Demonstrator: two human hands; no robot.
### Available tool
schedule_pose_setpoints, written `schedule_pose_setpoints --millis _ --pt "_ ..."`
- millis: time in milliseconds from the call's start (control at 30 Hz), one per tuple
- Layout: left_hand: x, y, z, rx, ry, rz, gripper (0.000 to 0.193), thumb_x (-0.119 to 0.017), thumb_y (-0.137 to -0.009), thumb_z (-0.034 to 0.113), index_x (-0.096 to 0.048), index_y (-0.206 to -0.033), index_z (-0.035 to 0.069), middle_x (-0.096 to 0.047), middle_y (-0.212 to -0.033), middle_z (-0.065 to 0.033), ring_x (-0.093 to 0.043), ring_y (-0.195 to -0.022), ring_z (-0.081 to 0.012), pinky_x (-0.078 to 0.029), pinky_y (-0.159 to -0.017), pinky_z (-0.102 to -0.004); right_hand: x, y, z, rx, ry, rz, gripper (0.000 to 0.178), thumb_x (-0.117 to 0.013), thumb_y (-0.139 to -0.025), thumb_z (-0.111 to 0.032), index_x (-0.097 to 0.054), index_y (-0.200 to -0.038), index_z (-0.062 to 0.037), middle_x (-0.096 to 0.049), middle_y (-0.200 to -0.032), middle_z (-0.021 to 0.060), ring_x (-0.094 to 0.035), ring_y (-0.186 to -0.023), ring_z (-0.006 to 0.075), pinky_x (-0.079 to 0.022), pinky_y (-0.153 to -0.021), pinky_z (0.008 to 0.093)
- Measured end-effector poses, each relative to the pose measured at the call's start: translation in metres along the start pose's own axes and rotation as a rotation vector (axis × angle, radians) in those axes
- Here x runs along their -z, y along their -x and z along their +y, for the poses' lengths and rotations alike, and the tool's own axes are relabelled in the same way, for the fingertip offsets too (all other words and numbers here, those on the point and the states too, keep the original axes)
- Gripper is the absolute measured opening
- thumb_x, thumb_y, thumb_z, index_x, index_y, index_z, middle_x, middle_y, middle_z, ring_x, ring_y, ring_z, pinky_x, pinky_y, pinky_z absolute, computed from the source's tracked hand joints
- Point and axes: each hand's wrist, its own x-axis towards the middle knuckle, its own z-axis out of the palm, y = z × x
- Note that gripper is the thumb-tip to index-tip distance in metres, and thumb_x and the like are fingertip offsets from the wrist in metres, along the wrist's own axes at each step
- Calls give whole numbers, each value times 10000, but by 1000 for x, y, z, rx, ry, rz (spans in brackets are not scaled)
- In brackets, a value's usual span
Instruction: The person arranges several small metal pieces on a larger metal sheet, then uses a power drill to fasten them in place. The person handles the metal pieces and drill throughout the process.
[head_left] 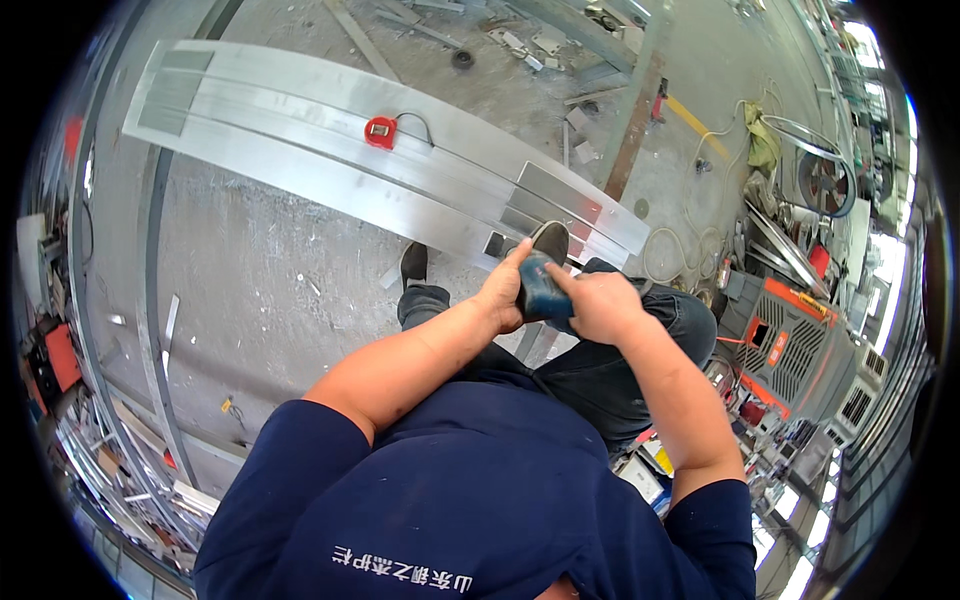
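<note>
Both of my hands are closed on a worn blue power tool (543,290) in front of my lap. My left hand (504,290) grips its left side, the thumb pointing forward. My right hand (598,303) wraps it from the right, with a finger along its top. Just beyond the tool is a dark rounded shape (551,238) with a pale rim; I cannot tell whether it belongs to the tool. Below and ahead stretches a long silvery metal panel (290,100) with lengthwise ridges. A red tape measure (380,132) lies on it, and a small dark rectangular piece (495,243) is near its close edge.
Grey metal rails (150,240) run along the left. Metal offcuts (530,50) litter the floor ahead. To the right stand an orange and grey machine (785,340), a round fan (826,182) and loose pale hoses (665,255). My left shoe (413,264) is beside the panel.
</note>
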Motion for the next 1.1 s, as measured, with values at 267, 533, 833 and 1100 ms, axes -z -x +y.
schedule_pose_setpoints --millis 267,533,833,1100 --pt "47 -45 -4 2 76 255 370 -610 -945 407 -555 -1130 91 -668 -1032 -103 -703 -862 -269 -588 -799 -454 -27 -44 6 130 79 -76 748 -690 -726 -162 -438 -1430 -168 -678 -855 112 -679 -762 297 -535 -671 416" --pt "54 -68 1 -16 96 314 317 -578 -977 349 -558 -1081 50 -662 -983 -103 -709 -805 -260 -613 -710 -419 -34 -65 25 155 60 -112 752 -730 -742 -243 -432 -1430 -181 -683 -839 118 -679 -751 311 -533 -668 418" --pt "52 -84 18 170 137 372 302 -610 -938 368 -583 -1046 88 -686 -916 -93 -709 -723 -268 -599 -652 -460 -30 -78 23 30 67 -218 764 -785 -736 -344 -453 -1345 -22 -708 -911 137 -699 -854 293 -547 -745 391" --pt "53 -89 16 200 18 421 307 -698 -870 370 -589 -942 92 -690 -797 -69 -693 -614 -262 -593 -589 -434 -54 -79 36 88 75 -133 707 -738 -768 -367 -470 -1340 -49 -703 -882 133 -697 -797 293 -549 -691 400"
